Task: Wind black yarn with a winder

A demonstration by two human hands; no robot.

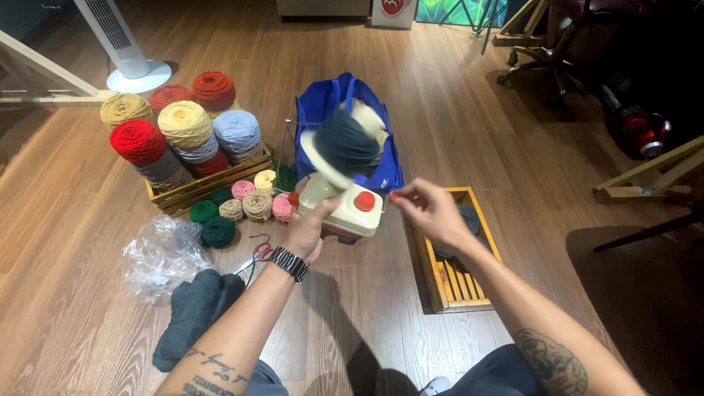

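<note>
Your left hand (306, 233) is wrapped around the base of the cream yarn winder (345, 209), steadying it on the floor, while your right hand (431, 213) pinches the small red crank knob (394, 196) just to the winder's right. A blurred dark grey yarn cake (343, 143) sits on the winder's top.

Directly behind the winder stands an open blue bag (330, 103). To the winder's left, a wooden crate (213, 183) holds stacked yarn cones in red, tan, cream, pale blue and grey, with small yarn balls (242, 202) in front of it. Nearer you on that side lie a crumpled clear plastic bag (158, 257) and a dark grey yarn heap (194, 312). Right of the winder, a slatted wooden tray (440, 282) holds a grey yarn ball (469, 218).
</note>
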